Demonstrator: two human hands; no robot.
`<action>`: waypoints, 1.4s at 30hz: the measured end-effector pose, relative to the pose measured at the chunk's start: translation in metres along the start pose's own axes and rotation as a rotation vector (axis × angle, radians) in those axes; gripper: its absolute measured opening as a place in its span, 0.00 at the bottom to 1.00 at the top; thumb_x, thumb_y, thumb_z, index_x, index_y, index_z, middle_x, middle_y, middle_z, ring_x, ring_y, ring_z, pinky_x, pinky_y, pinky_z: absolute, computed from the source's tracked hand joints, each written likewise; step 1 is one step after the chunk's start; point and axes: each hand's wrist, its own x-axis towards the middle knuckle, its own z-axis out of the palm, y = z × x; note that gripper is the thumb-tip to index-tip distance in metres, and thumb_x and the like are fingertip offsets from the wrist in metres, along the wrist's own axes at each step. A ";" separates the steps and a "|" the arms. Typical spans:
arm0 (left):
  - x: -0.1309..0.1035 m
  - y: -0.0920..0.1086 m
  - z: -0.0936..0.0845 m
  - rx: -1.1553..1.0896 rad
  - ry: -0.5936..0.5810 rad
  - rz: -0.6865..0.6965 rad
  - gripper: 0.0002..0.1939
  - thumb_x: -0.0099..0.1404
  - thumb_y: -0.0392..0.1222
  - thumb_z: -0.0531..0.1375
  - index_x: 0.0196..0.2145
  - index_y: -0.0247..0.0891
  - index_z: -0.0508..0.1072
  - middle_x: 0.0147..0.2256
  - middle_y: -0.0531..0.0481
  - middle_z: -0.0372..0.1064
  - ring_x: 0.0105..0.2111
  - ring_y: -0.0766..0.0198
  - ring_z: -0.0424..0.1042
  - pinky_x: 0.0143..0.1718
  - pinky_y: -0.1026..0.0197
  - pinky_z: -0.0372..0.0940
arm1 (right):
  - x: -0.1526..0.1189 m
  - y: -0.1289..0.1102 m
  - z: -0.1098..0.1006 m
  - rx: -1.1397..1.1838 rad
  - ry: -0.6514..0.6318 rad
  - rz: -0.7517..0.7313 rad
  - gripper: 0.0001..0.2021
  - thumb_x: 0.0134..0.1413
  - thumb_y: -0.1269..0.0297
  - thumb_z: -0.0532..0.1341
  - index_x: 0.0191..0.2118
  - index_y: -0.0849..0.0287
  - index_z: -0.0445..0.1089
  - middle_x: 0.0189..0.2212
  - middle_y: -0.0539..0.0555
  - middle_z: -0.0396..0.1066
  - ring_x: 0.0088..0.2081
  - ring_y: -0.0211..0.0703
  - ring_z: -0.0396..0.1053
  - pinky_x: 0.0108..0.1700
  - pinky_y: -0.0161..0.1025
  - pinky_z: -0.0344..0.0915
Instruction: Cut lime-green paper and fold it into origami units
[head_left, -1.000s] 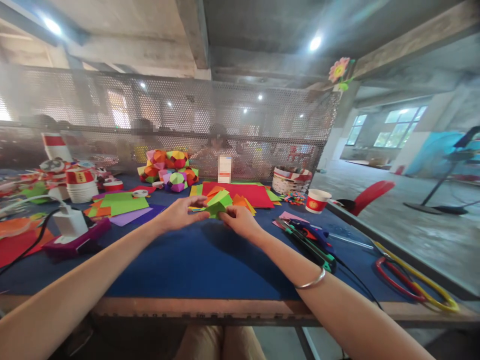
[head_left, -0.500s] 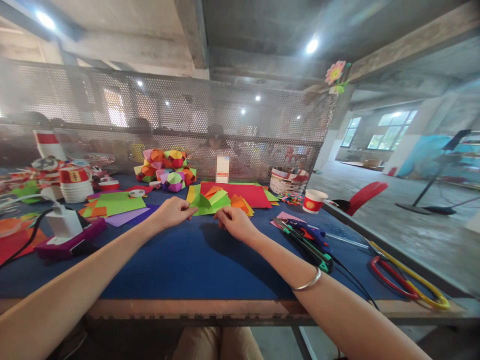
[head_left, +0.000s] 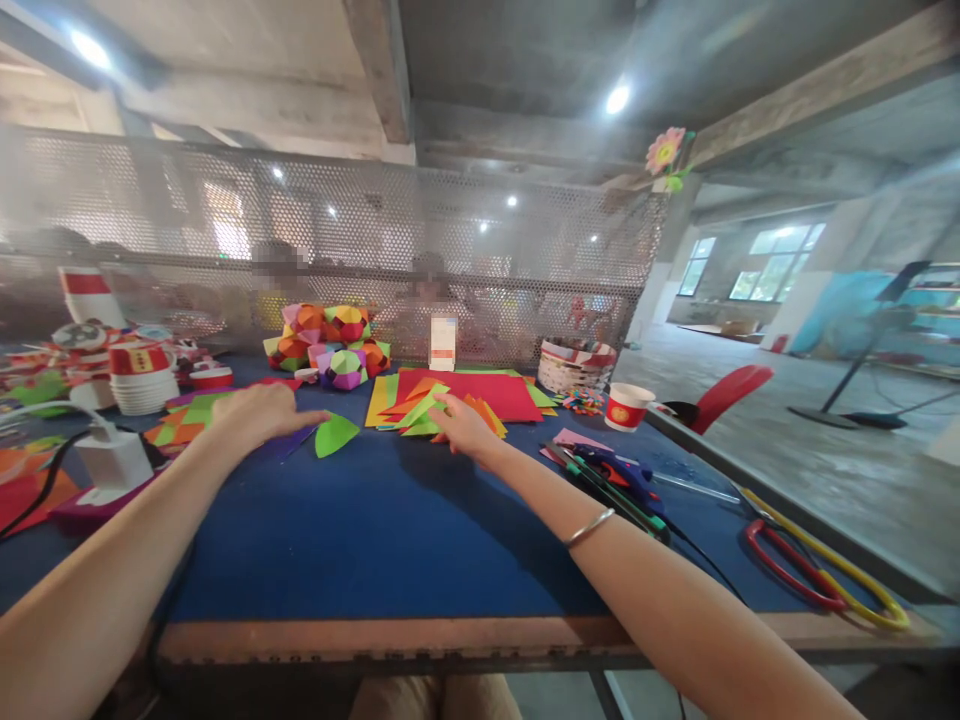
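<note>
Green paper, corner rightward, long axis slanting, left hand spread at its edge, grip of right hand unclear.

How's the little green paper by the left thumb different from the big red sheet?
The green paper is small, while the red sheet is much bigger. The green paper has a curved edge; the red sheet's visible edges look straight. The green paper is bright green, but the red sheet is deep red. Both look like plain coloured paper.
</note>
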 end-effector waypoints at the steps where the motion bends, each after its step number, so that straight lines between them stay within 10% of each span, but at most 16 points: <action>1: -0.003 0.004 -0.003 0.155 0.122 -0.069 0.25 0.47 0.57 0.72 0.10 0.40 0.67 0.11 0.52 0.55 0.20 0.58 0.63 0.29 0.60 0.54 | 0.000 0.001 0.000 -0.021 -0.008 -0.004 0.22 0.65 0.61 0.57 0.63 0.55 0.64 0.41 0.57 0.76 0.26 0.35 0.72 0.19 0.28 0.58; 4: -0.011 0.023 -0.002 0.216 0.211 0.014 0.25 0.62 0.61 0.61 0.18 0.39 0.75 0.16 0.49 0.64 0.24 0.54 0.67 0.29 0.59 0.54 | 0.001 0.003 -0.001 -0.058 -0.020 -0.014 0.22 0.65 0.61 0.58 0.62 0.56 0.67 0.45 0.60 0.76 0.27 0.37 0.74 0.19 0.29 0.61; 8: -0.020 0.047 0.021 -0.252 0.159 0.218 0.16 0.62 0.54 0.63 0.26 0.39 0.77 0.24 0.50 0.73 0.28 0.58 0.73 0.32 0.62 0.62 | -0.003 -0.004 0.000 -0.110 -0.017 -0.042 0.21 0.65 0.61 0.59 0.61 0.56 0.69 0.58 0.65 0.70 0.35 0.45 0.78 0.27 0.37 0.72; 12: -0.031 0.063 0.041 -0.807 -0.011 0.087 0.16 0.65 0.55 0.62 0.33 0.38 0.77 0.33 0.45 0.77 0.37 0.56 0.76 0.35 0.61 0.69 | -0.026 -0.015 0.010 -0.292 0.044 -0.331 0.24 0.64 0.62 0.60 0.63 0.63 0.66 0.65 0.66 0.62 0.63 0.55 0.64 0.61 0.47 0.66; 16: -0.041 0.067 0.047 -1.149 -0.355 -0.098 0.20 0.69 0.57 0.59 0.35 0.37 0.79 0.34 0.44 0.79 0.34 0.59 0.77 0.36 0.60 0.72 | -0.057 -0.021 0.023 -0.649 -0.065 -0.720 0.24 0.66 0.65 0.57 0.65 0.62 0.64 0.65 0.65 0.63 0.60 0.57 0.67 0.60 0.51 0.68; 21: -0.040 0.062 0.050 -1.096 -0.360 -0.151 0.09 0.67 0.42 0.64 0.30 0.35 0.80 0.30 0.46 0.80 0.30 0.63 0.77 0.36 0.63 0.71 | -0.066 -0.023 0.024 -0.723 -0.077 -0.810 0.19 0.67 0.68 0.55 0.61 0.64 0.67 0.63 0.64 0.66 0.57 0.53 0.70 0.55 0.48 0.72; 32: -0.041 0.053 0.053 -0.924 -0.648 0.130 0.24 0.52 0.56 0.74 0.43 0.39 0.82 0.46 0.42 0.80 0.46 0.51 0.78 0.47 0.54 0.71 | -0.059 -0.017 0.010 -0.518 0.030 -0.706 0.11 0.64 0.73 0.53 0.46 0.60 0.70 0.51 0.61 0.69 0.52 0.46 0.68 0.53 0.44 0.69; 42: -0.042 0.053 0.054 -0.725 -0.518 0.203 0.24 0.51 0.55 0.73 0.43 0.41 0.82 0.38 0.46 0.81 0.40 0.53 0.78 0.44 0.58 0.68 | -0.061 -0.020 0.014 -0.377 0.087 -0.526 0.06 0.64 0.69 0.57 0.45 0.59 0.68 0.45 0.57 0.71 0.41 0.42 0.71 0.44 0.41 0.67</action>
